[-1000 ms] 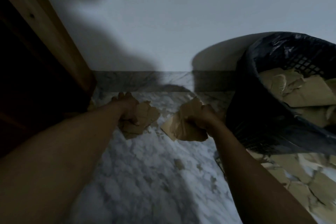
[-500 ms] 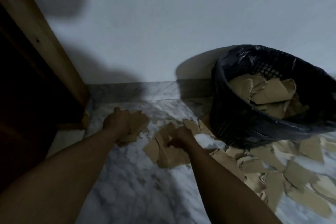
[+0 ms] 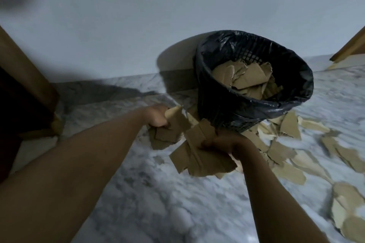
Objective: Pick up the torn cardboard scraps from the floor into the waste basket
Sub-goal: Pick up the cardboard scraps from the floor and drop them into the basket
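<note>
Left hand [image 3: 156, 116]: fingers curled tight round a wad of cardboard scraps [image 3: 173, 128]. Half a second ago this hand was low on the marble floor [image 3: 158, 193] near the wooden frame [image 3: 25, 69]; it now sits further right, closer to the waste basket [image 3: 217, 112].

Right hand [image 3: 223, 144]: fingers closed over a larger bundle [image 3: 199, 158] of flat torn pieces that fan out to the left and below the fist. Earlier it pressed on scraps spread over the floor; those pieces are now gathered in the grip, and bare marble shows beneath. The two handfuls overlap in view; whether they touch cannot be told.

The basket, lined with a black bin bag [image 3: 296, 77], stands against the wall [image 3: 177, 16], just beyond the right hand, part-filled with torn cardboard [image 3: 246, 79], as before.

Loose scraps [image 3: 288, 126] lie at the foot of the basket and trail away to the right.

The view has swung right: more of that trail is seen, and a wooden edge [image 3: 351, 45] enters at upper right.
</note>
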Demonstrator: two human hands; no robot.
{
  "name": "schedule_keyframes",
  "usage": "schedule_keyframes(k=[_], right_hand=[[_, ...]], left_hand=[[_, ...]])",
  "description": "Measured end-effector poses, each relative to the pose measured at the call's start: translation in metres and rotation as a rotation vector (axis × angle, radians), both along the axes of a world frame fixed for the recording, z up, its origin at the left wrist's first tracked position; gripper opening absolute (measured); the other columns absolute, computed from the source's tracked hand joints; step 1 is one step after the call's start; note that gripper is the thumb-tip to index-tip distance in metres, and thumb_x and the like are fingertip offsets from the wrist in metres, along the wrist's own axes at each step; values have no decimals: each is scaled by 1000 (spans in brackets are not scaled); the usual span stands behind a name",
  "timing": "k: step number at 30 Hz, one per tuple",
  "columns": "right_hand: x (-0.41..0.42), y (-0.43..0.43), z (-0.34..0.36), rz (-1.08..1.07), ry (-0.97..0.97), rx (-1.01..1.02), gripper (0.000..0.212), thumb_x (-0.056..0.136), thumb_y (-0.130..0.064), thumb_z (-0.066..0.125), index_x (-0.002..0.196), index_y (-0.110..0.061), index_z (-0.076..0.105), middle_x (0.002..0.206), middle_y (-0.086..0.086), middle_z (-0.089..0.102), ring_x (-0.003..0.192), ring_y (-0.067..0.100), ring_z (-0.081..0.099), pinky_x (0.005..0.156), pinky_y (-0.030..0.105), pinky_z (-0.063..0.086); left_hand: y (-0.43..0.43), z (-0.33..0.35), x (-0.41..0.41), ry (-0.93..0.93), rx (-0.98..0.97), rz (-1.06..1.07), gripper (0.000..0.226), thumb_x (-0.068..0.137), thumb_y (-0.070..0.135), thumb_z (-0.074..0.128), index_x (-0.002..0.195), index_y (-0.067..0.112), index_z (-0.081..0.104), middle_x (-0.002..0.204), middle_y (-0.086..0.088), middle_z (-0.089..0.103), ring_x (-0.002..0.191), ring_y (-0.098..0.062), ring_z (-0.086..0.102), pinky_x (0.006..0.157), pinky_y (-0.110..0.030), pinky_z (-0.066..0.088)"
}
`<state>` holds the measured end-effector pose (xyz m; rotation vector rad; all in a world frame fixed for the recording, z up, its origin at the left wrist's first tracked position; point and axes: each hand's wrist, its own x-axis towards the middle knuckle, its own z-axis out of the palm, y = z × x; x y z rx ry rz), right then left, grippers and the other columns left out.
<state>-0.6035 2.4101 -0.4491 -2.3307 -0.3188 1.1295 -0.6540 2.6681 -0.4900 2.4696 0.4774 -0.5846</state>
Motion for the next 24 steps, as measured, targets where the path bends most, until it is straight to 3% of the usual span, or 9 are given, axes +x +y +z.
schedule_keyframes(k=[3, 6, 10, 14, 17, 19, 21, 22, 24], right_hand=[[5, -33, -15, -2, -51, -90, 83, 64, -51, 85, 131, -11, 57, 130, 8, 61, 110, 26, 61, 96, 39, 51], [-5, -44, -36, 25, -167, -119, 68, 74, -48, 81, 122, -3, 63, 120, 10, 66, 109, 28, 63, 84, 35, 50], [-15, -39, -61, 69, -318, -94, 71, 75, -58, 73, 117, -1, 67, 108, 15, 72, 99, 27, 68, 80, 33, 53], [-17, -30, -68, 107, -382, -160, 58, 92, -48, 62, 121, 3, 61, 113, 19, 70, 106, 30, 66, 91, 33, 50], [-23, -26, -68, 13, -313, -170, 58, 89, -51, 61, 121, -3, 61, 116, 15, 68, 110, 29, 65, 74, 23, 47], [-28, -29, -67, -14, -305, -149, 68, 80, -65, 47, 112, -8, 65, 114, 12, 69, 109, 26, 65, 67, 20, 40], [-27, -33, -69, 75, -357, -78, 95, 68, -77, 33, 113, -1, 67, 109, 16, 71, 103, 28, 67, 69, 24, 38], [-29, -34, -64, 59, -360, -54, 90, 69, -76, 46, 111, 2, 67, 105, 17, 71, 96, 29, 66, 68, 25, 37], [-32, -33, -49, 22, -368, -26, 65, 76, -55, 73, 105, 3, 68, 96, 17, 69, 80, 26, 60, 58, 25, 34]], left_hand=[[-34, -17, 30, 22, 34, -27, 49, 83, 22, 69, 129, 17, 54, 127, -11, 58, 103, -28, 61, 87, -40, 56], [-49, -31, 42, 57, 116, -25, 65, 87, 18, 64, 146, 13, 37, 143, -13, 44, 120, -32, 53, 97, -37, 49], [-50, -42, 42, 88, 122, 35, 71, 84, 15, 66, 147, 11, 34, 143, -14, 41, 122, -31, 50, 99, -34, 47], [-59, -46, 37, 60, 98, 103, 65, 89, 10, 60, 148, 8, 32, 141, -17, 46, 123, -33, 50, 96, -36, 46], [-66, -45, 25, 43, 80, 175, 64, 91, 11, 58, 148, 7, 31, 141, -19, 46, 126, -34, 48, 100, -38, 44], [-70, -47, 17, -14, 31, 269, 70, 87, 7, 61, 149, 11, 28, 140, -18, 47, 125, -34, 49, 99, -39, 46], [-73, -46, 8, -73, -31, 394, 78, 84, 5, 64, 151, 15, 24, 139, -17, 48, 125, -35, 50, 97, -38, 46], [-73, -46, 3, -79, -30, 429, 76, 84, 6, 65, 150, 15, 28, 139, -17, 49, 125, -35, 51, 97, -37, 46], [-71, -40, -7, -73, -12, 446, 58, 84, 14, 66, 139, 12, 47, 132, -17, 56, 118, -34, 56, 95, -38, 49]])
